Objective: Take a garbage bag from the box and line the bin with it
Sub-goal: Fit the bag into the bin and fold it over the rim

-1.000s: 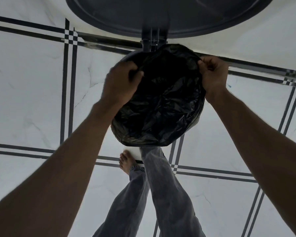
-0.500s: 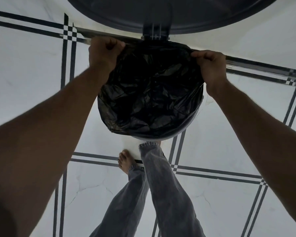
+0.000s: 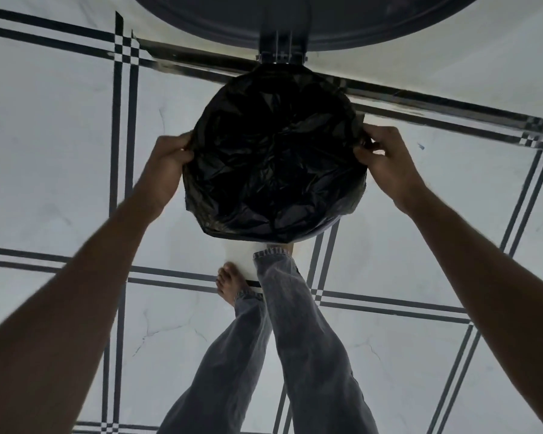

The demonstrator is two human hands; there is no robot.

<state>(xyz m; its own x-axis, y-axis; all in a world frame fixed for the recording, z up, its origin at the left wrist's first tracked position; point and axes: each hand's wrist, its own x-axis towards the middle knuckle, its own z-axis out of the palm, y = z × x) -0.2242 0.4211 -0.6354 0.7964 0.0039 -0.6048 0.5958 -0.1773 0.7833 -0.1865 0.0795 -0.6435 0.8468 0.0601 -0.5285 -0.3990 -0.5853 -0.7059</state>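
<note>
No text or label readable — none anywhere.

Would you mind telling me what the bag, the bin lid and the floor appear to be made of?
Garbage bag: thin black plastic film, glossy, judging by its fine crinkles and sheen. Bin lid: probably moulded plastic, dark grey and matte, with a ribbed hinge. Floor: likely polished marble-look tile, pale with faint veins and dark inlaid lines.

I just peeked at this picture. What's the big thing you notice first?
A crinkly black garbage bag sits in the middle, spread wide over the round bin. The left hand and right hand hold its edges on either side. Above it the bin's dark lid stands open, and a bare foot is on the white tiled floor below.
</note>
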